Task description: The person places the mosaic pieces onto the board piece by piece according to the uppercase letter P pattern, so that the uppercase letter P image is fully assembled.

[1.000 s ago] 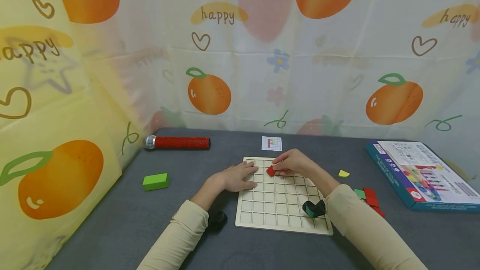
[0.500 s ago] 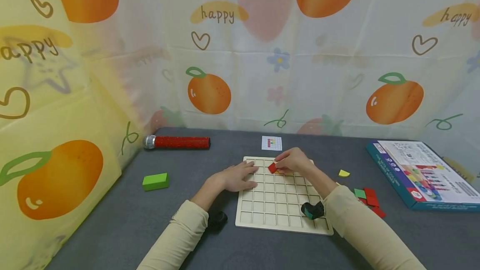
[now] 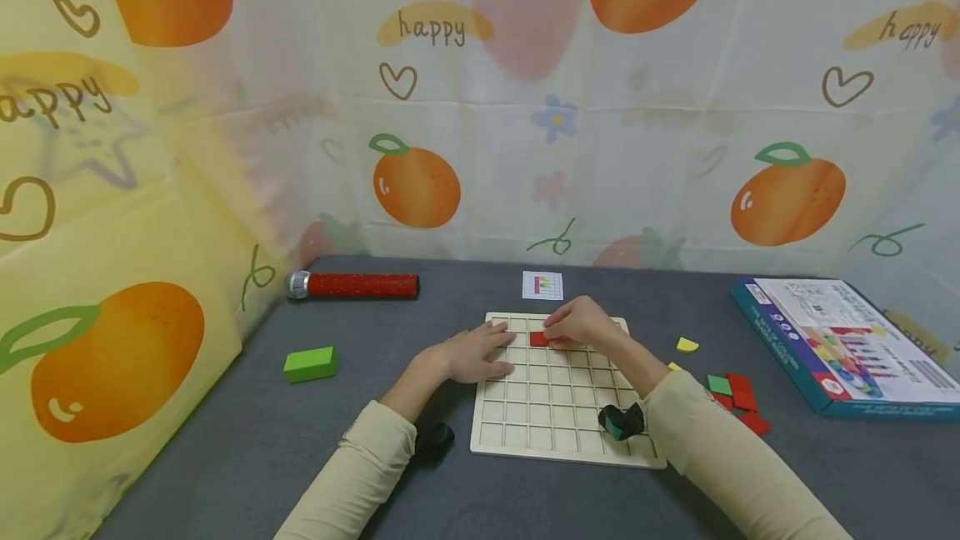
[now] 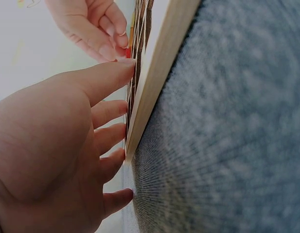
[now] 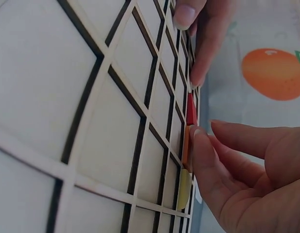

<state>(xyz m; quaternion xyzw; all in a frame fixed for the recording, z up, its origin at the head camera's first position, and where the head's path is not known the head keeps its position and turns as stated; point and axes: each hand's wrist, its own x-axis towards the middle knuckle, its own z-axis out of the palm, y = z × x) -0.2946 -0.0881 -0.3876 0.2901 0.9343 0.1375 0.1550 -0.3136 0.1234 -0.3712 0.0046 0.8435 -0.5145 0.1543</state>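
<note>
A pale wooden grid board [image 3: 551,415] lies on the table. My left hand [image 3: 472,355] rests along its left edge, fingers spread, with the thumb [image 4: 111,77] over the rim in the left wrist view. A red square tile [image 3: 538,339] lies level with the board in a cell near the back. My right hand [image 3: 581,323] is bent over it, fingertips right at the tile's near edge. In the right wrist view a gap shows between thumb and index finger. Beside the red tile sit an orange tile [image 5: 186,150] and a yellow tile [image 5: 184,189], partly behind the fingers.
Red tiles [image 3: 742,394], a green tile [image 3: 717,386] and a yellow piece [image 3: 687,345] lie right of the board. A flat box [image 3: 847,348] stands farther right. A pattern card [image 3: 542,286], a red microphone [image 3: 352,286] and a green block [image 3: 310,364] lie behind and left.
The red tile, tilted in the right hand's fingers before, now lies flat in a cell of the board. The right hand has shifted slightly left; the left hand has stayed in place.
</note>
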